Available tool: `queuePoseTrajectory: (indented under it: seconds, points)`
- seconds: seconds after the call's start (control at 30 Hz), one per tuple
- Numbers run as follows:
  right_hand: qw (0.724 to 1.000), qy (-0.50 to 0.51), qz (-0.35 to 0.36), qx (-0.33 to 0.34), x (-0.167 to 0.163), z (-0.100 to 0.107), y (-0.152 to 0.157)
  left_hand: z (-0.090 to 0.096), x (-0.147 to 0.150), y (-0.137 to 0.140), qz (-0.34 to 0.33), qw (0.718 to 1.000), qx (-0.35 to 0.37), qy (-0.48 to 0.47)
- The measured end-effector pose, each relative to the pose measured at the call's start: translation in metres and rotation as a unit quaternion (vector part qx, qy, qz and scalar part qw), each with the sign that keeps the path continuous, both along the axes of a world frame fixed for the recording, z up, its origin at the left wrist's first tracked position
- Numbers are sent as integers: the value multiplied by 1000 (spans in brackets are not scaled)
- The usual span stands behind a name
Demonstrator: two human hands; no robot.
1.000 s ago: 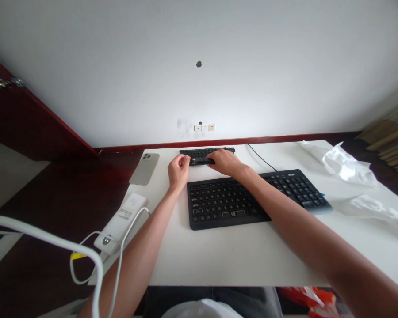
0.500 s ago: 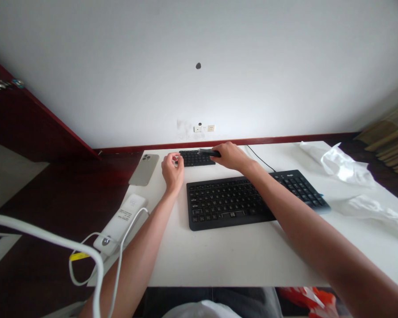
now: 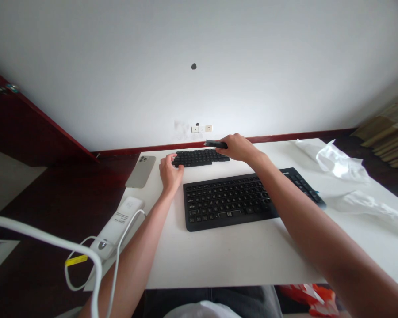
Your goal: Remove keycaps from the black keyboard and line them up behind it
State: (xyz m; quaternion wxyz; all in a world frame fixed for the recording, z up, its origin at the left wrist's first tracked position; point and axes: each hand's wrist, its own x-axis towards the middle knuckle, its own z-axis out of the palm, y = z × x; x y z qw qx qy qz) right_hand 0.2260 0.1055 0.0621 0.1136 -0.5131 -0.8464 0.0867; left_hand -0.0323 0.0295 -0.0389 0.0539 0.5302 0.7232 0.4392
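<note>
Pointing a black tool (image 3: 216, 144) lengthwise leftward, the right hand (image 3: 240, 147) grips; left hand (image 3: 170, 173) gapes.

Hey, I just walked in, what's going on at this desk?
A person's right hand holds a slim black tool above rows of black keycaps. Their left hand is at the rows' left end, thumb and fingertips apart. The black keyboard lies nearer, under the right forearm.

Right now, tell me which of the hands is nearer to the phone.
Left. The left hand is just right of the phone, at the left end of the smaller set of keys; the right hand is much farther right, holding a black tool.
</note>
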Motion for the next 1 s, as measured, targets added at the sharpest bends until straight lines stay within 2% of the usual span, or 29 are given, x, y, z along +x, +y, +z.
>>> queuePoseTrajectory:
  seconds: [0.33, 1.0]
  points:
    - [1000, -10, -2, 9, -1, 3, -2, -2, 5, -3, -38, 997, -8, 68]
    - [1000, -19, -13, -2, -1, 6, -2, -6, 5, -1, -59, 996, 6, 59]
